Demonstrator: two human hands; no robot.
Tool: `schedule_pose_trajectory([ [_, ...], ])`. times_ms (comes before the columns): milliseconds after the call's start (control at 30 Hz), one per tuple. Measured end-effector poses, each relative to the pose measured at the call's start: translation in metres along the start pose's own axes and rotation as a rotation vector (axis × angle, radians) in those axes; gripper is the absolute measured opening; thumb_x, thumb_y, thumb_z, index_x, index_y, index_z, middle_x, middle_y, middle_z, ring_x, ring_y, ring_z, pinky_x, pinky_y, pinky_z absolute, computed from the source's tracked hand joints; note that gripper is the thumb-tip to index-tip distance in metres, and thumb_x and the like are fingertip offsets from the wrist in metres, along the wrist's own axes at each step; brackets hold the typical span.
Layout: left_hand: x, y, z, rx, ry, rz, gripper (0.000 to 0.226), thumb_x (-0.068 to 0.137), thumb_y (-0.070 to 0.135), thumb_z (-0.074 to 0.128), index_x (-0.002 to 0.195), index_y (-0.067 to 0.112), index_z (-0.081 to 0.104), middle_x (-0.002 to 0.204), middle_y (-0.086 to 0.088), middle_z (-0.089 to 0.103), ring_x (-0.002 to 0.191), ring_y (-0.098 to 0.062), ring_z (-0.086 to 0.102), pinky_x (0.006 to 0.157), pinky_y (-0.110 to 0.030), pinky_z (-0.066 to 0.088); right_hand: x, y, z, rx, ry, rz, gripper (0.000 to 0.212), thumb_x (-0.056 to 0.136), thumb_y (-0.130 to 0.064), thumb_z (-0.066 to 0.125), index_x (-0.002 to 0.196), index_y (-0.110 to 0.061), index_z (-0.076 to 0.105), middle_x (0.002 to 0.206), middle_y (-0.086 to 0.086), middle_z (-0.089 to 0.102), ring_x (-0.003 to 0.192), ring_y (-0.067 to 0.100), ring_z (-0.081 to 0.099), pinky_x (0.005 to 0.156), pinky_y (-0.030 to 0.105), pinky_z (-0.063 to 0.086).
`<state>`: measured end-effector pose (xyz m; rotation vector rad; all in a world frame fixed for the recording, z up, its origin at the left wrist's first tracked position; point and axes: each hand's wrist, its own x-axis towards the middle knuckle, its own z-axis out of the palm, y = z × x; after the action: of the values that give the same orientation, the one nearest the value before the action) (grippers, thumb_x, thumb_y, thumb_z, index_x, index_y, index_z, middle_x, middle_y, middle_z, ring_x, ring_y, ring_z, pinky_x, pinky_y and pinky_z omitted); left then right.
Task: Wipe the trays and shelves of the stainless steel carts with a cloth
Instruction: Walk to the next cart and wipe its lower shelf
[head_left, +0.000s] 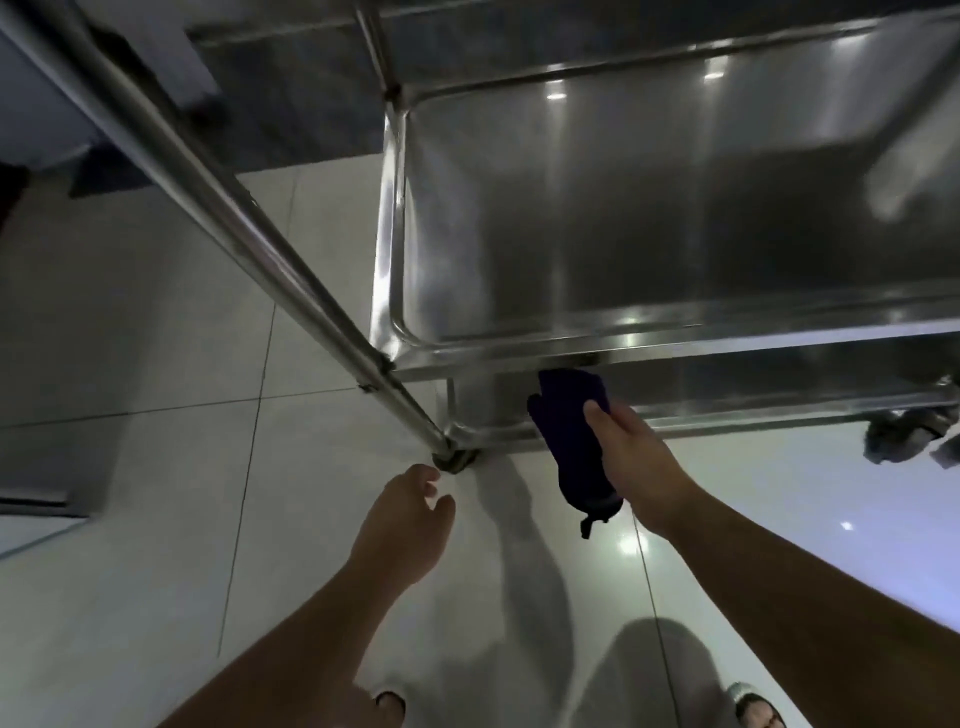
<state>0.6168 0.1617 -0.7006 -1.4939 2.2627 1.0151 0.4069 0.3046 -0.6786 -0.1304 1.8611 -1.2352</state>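
A stainless steel cart fills the upper half of the head view; its middle tray (649, 208) is bare and shiny. My right hand (639, 457) grips a dark blue cloth (571, 426) and holds it against the outer front rim (727, 353) of that tray, with a tail of cloth hanging down. My left hand (405, 519) hovers with loosely curled fingers just below the foot of the cart's corner post (249, 208), holding nothing. A lower shelf (779, 384) shows under the tray rim.
The cart stands on glossy white floor tiles (156, 519). A caster wheel (904, 436) is at the right edge. My grey trouser legs and sandalled feet (753, 709) are at the bottom. A second steel surface (291, 93) lies behind the cart at top left.
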Motion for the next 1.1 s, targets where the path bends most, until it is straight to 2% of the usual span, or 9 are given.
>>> schedule_pose_trajectory([
  [133, 0.044, -0.017, 0.022, 0.046, 0.047, 0.037, 0.034, 0.097, 0.034, 0.056, 0.130, 0.029, 0.057, 0.122, 0.006, 0.060, 0.108, -0.013, 0.061, 0.096, -0.033, 0.051, 0.055, 0.022, 0.017, -0.062, -0.009, -0.100, 0.020, 0.107, -0.048, 0.048, 0.104, -0.037, 0.064, 0.101, 0.000, 0.075, 0.096, 0.027, 0.073, 0.093, 0.048, 0.059],
  [267, 0.078, -0.027, 0.033, 0.112, 0.060, 0.094, 0.033, 0.099, 0.035, 0.054, 0.130, 0.027, 0.059, 0.123, 0.003, 0.061, 0.106, -0.014, 0.059, 0.086, -0.025, 0.041, 0.099, 0.037, 0.031, -0.141, -0.033, -0.211, 0.025, 0.107, -0.047, 0.046, 0.124, -0.036, 0.060, 0.105, -0.005, 0.072, 0.097, 0.021, 0.070, 0.094, 0.044, 0.058],
  [433, 0.105, -0.045, 0.024, 0.184, 0.095, 0.053, 0.057, 0.097, 0.054, 0.058, 0.142, 0.019, 0.054, 0.137, 0.001, 0.060, 0.123, -0.018, 0.058, 0.095, -0.028, 0.044, 0.132, 0.047, 0.046, -0.274, -0.009, -0.353, 0.037, 0.108, -0.050, 0.038, 0.137, -0.032, 0.051, 0.113, 0.004, 0.068, 0.093, 0.023, 0.067, 0.094, 0.044, 0.054],
  [500, 0.111, -0.045, 0.018, 0.090, 0.147, 0.062, 0.058, 0.091, 0.059, 0.065, 0.136, 0.024, 0.056, 0.127, 0.009, 0.063, 0.114, -0.013, 0.061, 0.088, -0.027, 0.047, 0.143, 0.047, 0.054, -0.331, 0.022, -0.421, 0.038, 0.109, -0.046, 0.037, 0.141, -0.028, 0.049, 0.112, 0.002, 0.062, 0.092, 0.023, 0.060, 0.088, 0.035, 0.046],
  [600, 0.110, -0.039, 0.019, -0.126, 0.241, 0.159, 0.028, 0.091, 0.045, 0.071, 0.115, 0.036, 0.059, 0.106, 0.024, 0.062, 0.098, 0.005, 0.060, 0.080, -0.016, 0.047, 0.154, 0.054, 0.076, -0.407, 0.051, -0.530, 0.036, 0.110, -0.042, 0.038, 0.142, -0.031, 0.049, 0.113, -0.006, 0.060, 0.098, 0.018, 0.055, 0.086, 0.029, 0.038],
  [700, 0.110, -0.035, 0.025, -0.301, 0.271, 0.195, 0.026, 0.095, 0.034, 0.069, 0.119, 0.034, 0.059, 0.104, 0.023, 0.066, 0.089, 0.013, 0.059, 0.067, -0.007, 0.043, 0.166, 0.071, 0.104, -0.545, 0.006, -0.654, 0.037, 0.107, -0.043, 0.035, 0.138, -0.033, 0.054, 0.122, -0.007, 0.068, 0.103, 0.016, 0.064, 0.093, 0.034, 0.048],
  [800, 0.114, -0.038, 0.027, -0.412, 0.323, 0.256, 0.033, 0.095, 0.028, 0.071, 0.125, 0.032, 0.061, 0.110, 0.019, 0.070, 0.094, 0.012, 0.064, 0.067, -0.002, 0.046, 0.171, 0.093, 0.127, -0.843, -0.096, -0.860, 0.040, 0.103, -0.042, 0.031, 0.128, -0.035, 0.061, 0.108, -0.006, 0.071, 0.101, 0.017, 0.066, 0.093, 0.038, 0.049],
  [933, 0.119, -0.043, 0.029, -0.464, 0.337, 0.312, 0.032, 0.095, 0.019, 0.072, 0.124, 0.028, 0.064, 0.111, 0.017, 0.072, 0.100, 0.014, 0.062, 0.073, 0.004, 0.043, 0.170, 0.124, 0.136, -1.215, -0.268, -0.859, 0.049, 0.108, -0.041, 0.031, 0.156, -0.032, 0.038, 0.159, -0.013, 0.043, 0.150, 0.011, 0.031, 0.126, 0.039, 0.019],
  [1100, 0.123, -0.045, 0.031, -0.465, 0.364, 0.320, 0.029, 0.094, 0.022, 0.072, 0.121, 0.029, 0.064, 0.106, 0.017, 0.072, 0.096, 0.010, 0.064, 0.073, -0.001, 0.048, 0.192, 0.111, 0.148, -1.291, -0.316, -0.818, 0.053, 0.110, -0.041, 0.020, 0.163, -0.037, 0.019, 0.170, -0.021, 0.013, 0.158, 0.008, 0.005, 0.129, 0.041, 0.002],
])
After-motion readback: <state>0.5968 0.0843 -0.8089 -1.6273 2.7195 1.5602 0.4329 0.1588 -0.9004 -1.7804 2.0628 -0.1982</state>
